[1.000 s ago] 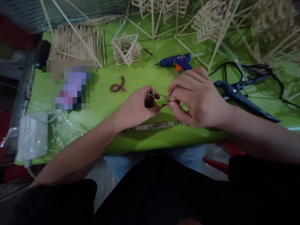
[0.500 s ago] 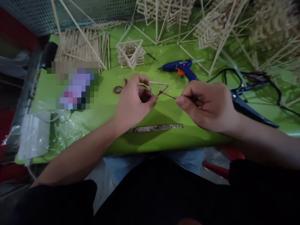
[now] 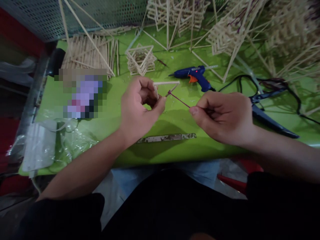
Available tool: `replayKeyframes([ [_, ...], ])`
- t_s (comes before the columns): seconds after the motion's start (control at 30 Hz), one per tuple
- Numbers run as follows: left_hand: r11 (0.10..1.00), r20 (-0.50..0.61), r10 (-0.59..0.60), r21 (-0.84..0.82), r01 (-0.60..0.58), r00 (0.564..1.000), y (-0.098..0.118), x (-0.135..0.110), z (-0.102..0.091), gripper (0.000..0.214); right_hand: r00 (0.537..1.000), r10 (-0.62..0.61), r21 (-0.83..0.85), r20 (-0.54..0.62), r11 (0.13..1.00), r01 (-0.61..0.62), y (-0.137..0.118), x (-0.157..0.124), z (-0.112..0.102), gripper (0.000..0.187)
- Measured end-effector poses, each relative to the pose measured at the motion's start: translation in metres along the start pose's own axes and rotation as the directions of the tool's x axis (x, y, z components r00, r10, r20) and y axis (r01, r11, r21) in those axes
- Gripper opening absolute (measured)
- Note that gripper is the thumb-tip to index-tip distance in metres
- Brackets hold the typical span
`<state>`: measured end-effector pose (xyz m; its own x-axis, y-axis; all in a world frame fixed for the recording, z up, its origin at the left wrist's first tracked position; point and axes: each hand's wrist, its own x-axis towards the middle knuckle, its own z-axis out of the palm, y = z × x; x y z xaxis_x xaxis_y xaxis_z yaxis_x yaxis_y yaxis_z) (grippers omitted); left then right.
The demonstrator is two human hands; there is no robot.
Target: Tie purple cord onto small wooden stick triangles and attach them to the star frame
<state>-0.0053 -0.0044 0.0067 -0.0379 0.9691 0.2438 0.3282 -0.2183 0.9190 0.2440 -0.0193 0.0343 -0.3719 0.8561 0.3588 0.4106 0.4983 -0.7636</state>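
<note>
Here, arms (image 3: 90, 165) angled inward: left hand (image 3: 138, 108) clamps stick triangle (image 3: 167, 82), right hand (image 3: 225, 118) pinches cord (image 3: 180, 99).

The left hand (image 3: 140, 108) is hiding part of the stick triangle (image 3: 167, 82). Stick frames (image 3: 190, 19) are running beyond the top edge.

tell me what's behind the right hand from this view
A dark scissor-like tool shows past the right hand, with green table around it. The hand covers the rest of the tool, and anything else directly behind it cannot be seen.
</note>
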Motion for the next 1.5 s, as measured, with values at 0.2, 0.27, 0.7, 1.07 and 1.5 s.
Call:
replayKeyframes([
  [0.2, 0.992, 0.025, -0.047, -0.114, 0.049, 0.999, 0.003, 0.000, -0.004, 0.037, 0.999, -0.009, -0.010, -0.038, 1.000, 0.009, 0.005, 0.004, 0.003, 0.047],
  [0.27, 0.990, 0.023, -0.055, -0.128, 0.057, 0.998, 0.004, 0.001, -0.006, 0.036, 0.998, -0.007, -0.035, -0.066, 0.999, 0.004, 0.007, 0.007, 0.004, 0.049],
  [0.7, 0.966, 0.181, -0.152, -0.182, 0.185, 0.972, -0.001, 0.006, -0.005, 0.045, 0.998, 0.049, 0.159, -0.031, 0.986, -0.044, 0.023, 0.019, 0.003, 0.042],
  [1.07, 0.998, 0.023, -0.026, 0.063, 0.025, 0.999, -0.027, 0.028, -0.014, 0.024, 0.970, 0.179, 0.462, -0.163, 0.883, -0.085, 0.032, 0.032, -0.003, 0.053],
  [1.5, 0.990, 0.126, -0.061, -0.115, 0.075, 0.990, -0.025, 0.020, -0.003, 0.026, 1.000, -0.009, 0.210, 0.010, 0.978, 0.007, 0.032, 0.037, -0.024, 0.053],
])
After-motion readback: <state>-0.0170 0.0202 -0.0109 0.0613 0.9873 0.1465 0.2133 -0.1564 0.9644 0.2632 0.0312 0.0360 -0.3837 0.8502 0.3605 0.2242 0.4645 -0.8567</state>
